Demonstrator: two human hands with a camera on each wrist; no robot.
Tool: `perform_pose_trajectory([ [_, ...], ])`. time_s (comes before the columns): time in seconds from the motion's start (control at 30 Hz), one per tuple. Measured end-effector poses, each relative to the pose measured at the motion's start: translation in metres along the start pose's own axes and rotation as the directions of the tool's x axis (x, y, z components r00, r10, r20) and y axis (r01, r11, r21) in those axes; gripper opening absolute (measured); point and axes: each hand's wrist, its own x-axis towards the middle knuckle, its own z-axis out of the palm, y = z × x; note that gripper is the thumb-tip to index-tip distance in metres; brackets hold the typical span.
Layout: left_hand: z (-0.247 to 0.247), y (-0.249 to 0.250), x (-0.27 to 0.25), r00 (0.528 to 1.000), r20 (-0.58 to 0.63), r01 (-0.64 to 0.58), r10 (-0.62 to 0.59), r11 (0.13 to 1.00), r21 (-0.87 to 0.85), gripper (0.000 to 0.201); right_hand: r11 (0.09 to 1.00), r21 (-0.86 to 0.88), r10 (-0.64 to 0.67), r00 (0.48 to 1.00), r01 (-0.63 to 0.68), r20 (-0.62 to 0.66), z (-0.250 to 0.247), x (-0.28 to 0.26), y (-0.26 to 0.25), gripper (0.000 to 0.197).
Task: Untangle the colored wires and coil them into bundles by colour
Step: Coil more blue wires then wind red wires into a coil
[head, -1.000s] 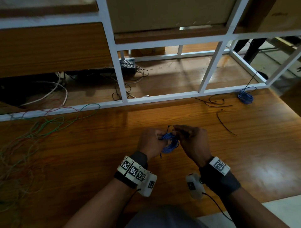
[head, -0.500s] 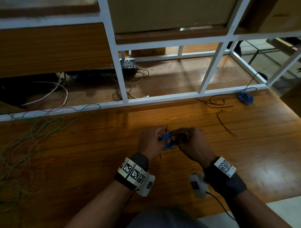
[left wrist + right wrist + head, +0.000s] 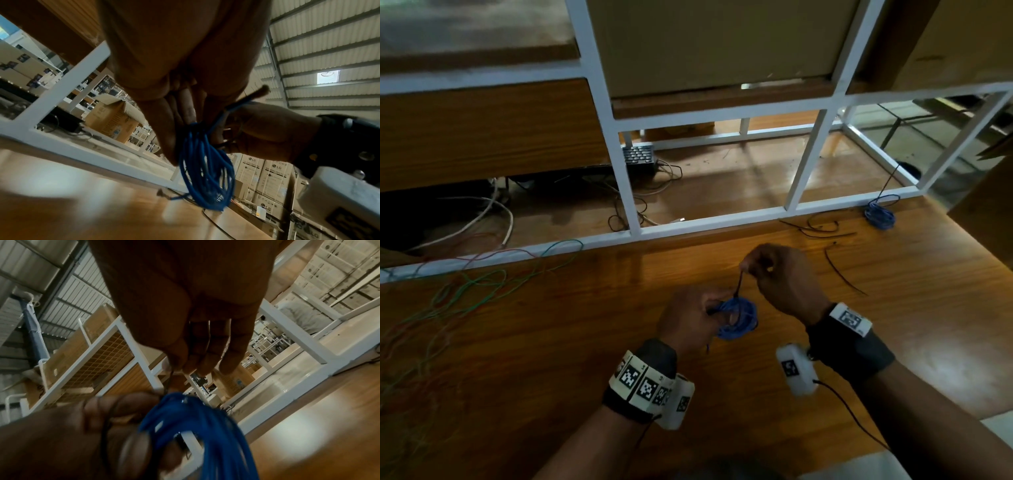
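Binding looks like the current step: left hand (image 3: 690, 318) grips the coiled blue wire bundle (image 3: 738, 318) just above the wooden tabletop (image 3: 893, 342), while right hand (image 3: 779, 274) pinches a thin black tie (image 3: 739, 285) running up from the coil. One finished blue coil (image 3: 880, 216) lies by the white metal frame (image 3: 709, 224). Loose green and red wires (image 3: 458, 294) remain tangled far left, so most work is likely left. Open table lies on both sides; the frame rail bounds the far edge.

Blurred in the right wrist view: blue coil (image 3: 197, 431). Cut off at the tabletop's left edge: loose wires (image 3: 431, 308). Hidden inside the left hand (image 3: 688, 320): coil's near side.
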Motion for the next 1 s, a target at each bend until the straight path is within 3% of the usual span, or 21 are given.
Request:
perform_pose_trajectory([
  [0.07,-0.001,-0.003,-0.002,0.998,0.054,-0.016,0.014,0.999,0.051,0.043,0.998,0.020,0.068,0.992,-0.066,-0.102,-0.015,0.013,-0.001,0.025],
  [0.17,0.005,-0.001,-0.010,0.998,0.065,-0.019,0.022,0.998,-0.053,0.047,0.992,0.037,0.123,0.986,-0.120,-0.115,-0.027,0.025,0.005,0.026],
  [0.23,0.009,0.003,-0.010,0.999,0.049,0.007,-0.002,0.995,-0.097,0.042,0.957,0.214,0.221,0.971,-0.198,-0.088,-0.022,0.023,0.005,0.027],
  [0.27,0.011,0.006,-0.009,0.999,0.040,0.010,-0.006,0.994,-0.109,0.041,0.888,0.379,0.301,0.952,-0.260,-0.052,-0.019,0.020,0.005,0.027],
  [0.33,0.015,0.009,-0.008,0.999,0.027,-0.022,0.025,0.995,-0.092,0.038,0.586,0.706,0.473,0.875,-0.398,0.102,-0.015,0.017,0.002,0.021],
  [0.37,0.016,0.011,-0.009,0.998,0.032,-0.043,0.045,0.997,-0.064,0.038,0.441,0.787,0.531,0.832,-0.432,0.159,-0.013,0.017,-0.002,0.015],
  [0.4,0.016,0.011,-0.010,0.997,0.042,-0.058,0.059,0.998,-0.020,0.037,0.370,0.812,0.572,0.799,-0.451,0.183,-0.009,0.018,-0.003,0.012],
  [0.53,0.015,0.014,-0.008,0.989,0.109,-0.122,0.103,0.976,0.179,0.040,0.447,0.756,0.629,0.769,-0.478,0.115,-0.007,0.019,0.005,0.026],
  [0.73,0.006,0.019,-0.003,0.974,0.216,-0.143,0.072,0.932,0.334,0.043,0.506,0.694,0.595,0.790,-0.512,0.148,-0.013,0.019,0.013,0.025],
  [0.93,0.014,0.022,0.001,0.968,0.239,-0.148,0.077,0.944,0.295,0.032,0.504,0.665,0.623,0.765,-0.551,0.162,-0.006,0.023,0.031,0.019],
  [1.0,0.018,0.015,0.002,0.976,0.213,-0.082,0.036,0.974,0.211,0.028,0.479,0.696,0.594,0.781,-0.535,0.192,-0.007,0.026,0.039,0.016],
])
